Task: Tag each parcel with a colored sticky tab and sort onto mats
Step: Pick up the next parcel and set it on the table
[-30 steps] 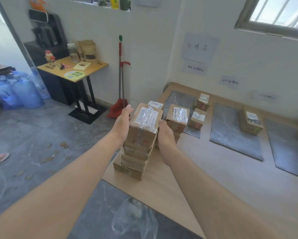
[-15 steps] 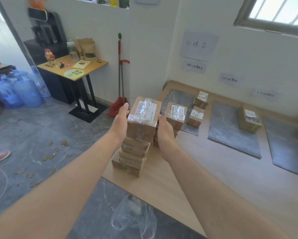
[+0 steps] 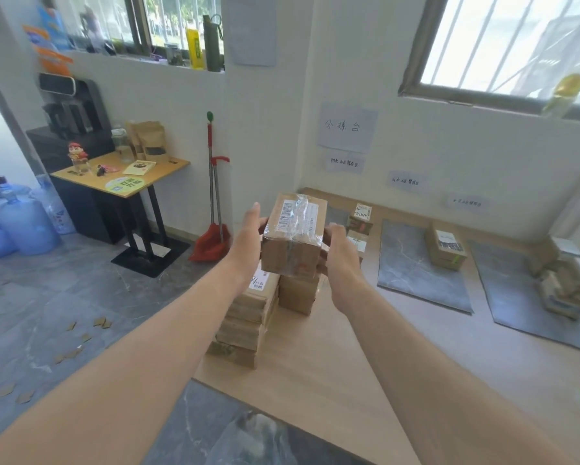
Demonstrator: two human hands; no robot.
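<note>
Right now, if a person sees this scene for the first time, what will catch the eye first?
First, the taped cardboard parcel at the centre, gripped between the left hand and the right hand above a stack of parcels at the wooden table's left edge. Next, the grey mats laid toward the wall on the right; the middle mat bears a single box.

- Lifted parcel [image 3: 293,253]: matt brown cardboard, a white paper label [image 3: 314,214] under wrinkled, glossy clear tape [image 3: 297,223].
- Stack of parcels [image 3: 245,317] at the worktop's left edge: the same dull cardboard.
- Worktop [image 3: 349,380]: smooth, pale wood-look, faint sheen.
- Mats [image 3: 416,273] toward the back edge: grey, marble-veined, matt.
- Floor [image 3: 63,297]: grey stone-look tiles, slightly glossy.
</note>
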